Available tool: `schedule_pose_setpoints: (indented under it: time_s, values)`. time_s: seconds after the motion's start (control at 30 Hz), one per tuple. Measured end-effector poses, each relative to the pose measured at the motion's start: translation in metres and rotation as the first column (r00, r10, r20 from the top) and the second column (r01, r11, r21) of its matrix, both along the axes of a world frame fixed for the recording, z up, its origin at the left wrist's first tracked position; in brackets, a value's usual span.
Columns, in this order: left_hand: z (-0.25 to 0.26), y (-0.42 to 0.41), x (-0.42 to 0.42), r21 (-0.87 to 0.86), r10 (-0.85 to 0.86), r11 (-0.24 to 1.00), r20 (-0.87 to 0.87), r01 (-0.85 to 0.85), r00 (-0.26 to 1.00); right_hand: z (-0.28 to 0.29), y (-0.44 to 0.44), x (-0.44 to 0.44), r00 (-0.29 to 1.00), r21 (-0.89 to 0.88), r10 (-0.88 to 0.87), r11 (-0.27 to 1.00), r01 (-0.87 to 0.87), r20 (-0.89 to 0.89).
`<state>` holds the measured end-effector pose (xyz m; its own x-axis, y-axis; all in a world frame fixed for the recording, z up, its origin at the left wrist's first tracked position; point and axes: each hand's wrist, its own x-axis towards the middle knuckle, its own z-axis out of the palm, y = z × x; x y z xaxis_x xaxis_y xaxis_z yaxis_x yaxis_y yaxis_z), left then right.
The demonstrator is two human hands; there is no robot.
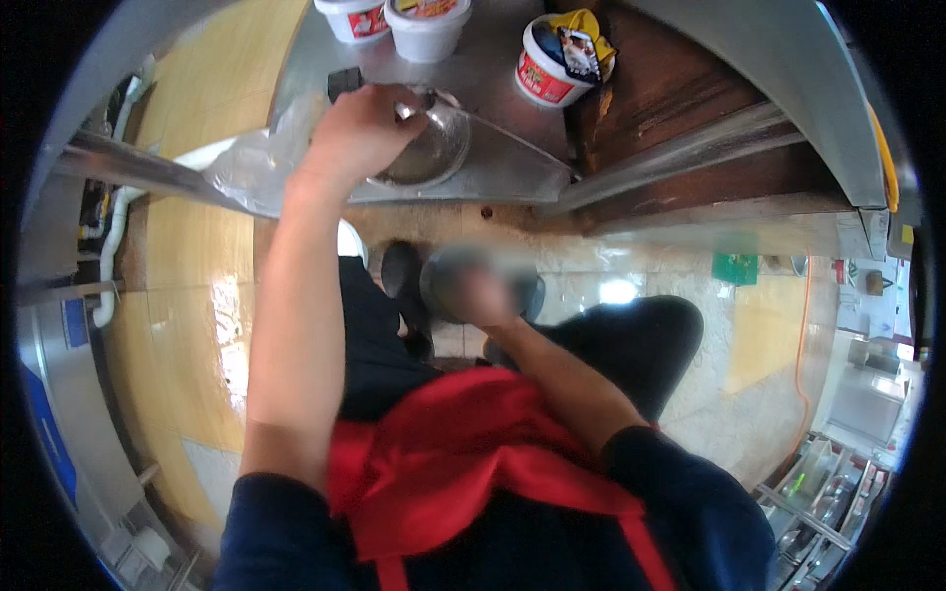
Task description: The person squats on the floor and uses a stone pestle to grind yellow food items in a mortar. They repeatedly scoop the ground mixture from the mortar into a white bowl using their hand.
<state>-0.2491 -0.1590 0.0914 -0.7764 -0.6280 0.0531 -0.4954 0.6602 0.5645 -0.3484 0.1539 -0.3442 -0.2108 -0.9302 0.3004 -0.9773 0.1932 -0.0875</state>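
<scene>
My left hand (366,125) reaches to a low metal shelf, its fingers curled at the upper side of a round, shiny, rimmed dish or lid (436,159); my hand hides part of it. A small black block (344,80) shows just beyond my knuckles. Down between my knees, my right hand (480,292) is at a dark, round container or lid (442,284). That area is blurred, so whether my fingers grip it is unclear.
White tubs (426,33) stand at the back of the metal shelf (510,159). Another tub (543,77) holds crumpled packets. A clear plastic bag (255,173) hangs left by a metal leg (140,162). Wet tiles (613,277) lie below; an orange cable (805,347) runs at right.
</scene>
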Motion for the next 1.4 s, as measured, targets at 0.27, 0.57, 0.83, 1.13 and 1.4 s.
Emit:
schedule_pose_setpoints:
  time_s: [0.27, 0.57, 0.83, 1.13, 1.4]
  values:
    - [-0.003, -0.003, 0.066, 0.044, 0.161, 0.986, 0.062, -0.164, 0.985, 0.153, -0.031, 0.058, 0.969, -0.079, 0.149, 0.988, -0.135, 0.196]
    - [-0.009, -0.017, 0.074, 0.116, 0.301, 0.948, -0.033, -0.295, 0.953, 0.174, -0.038, 0.057, 0.921, -0.019, 0.153, 0.988, -0.156, 0.358]
    - [-0.006, -0.007, 0.047, 0.017, 0.234, 0.972, 0.038, -0.235, 0.971, 0.146, -0.033, 0.042, 0.925, 0.237, -0.051, 0.97, -0.043, 0.376]
    - [-0.015, -0.005, 0.025, 0.054, 0.185, 0.981, -0.002, -0.185, 0.983, 0.094, -0.039, 0.039, 0.982, -0.122, 0.145, 0.98, -0.159, -0.12]
    - [-0.011, -0.005, 0.024, 0.134, 0.188, 0.975, -0.094, -0.174, 0.978, 0.05, -0.031, 0.028, 0.631, -0.246, 0.173, 0.969, 0.03, 0.757]
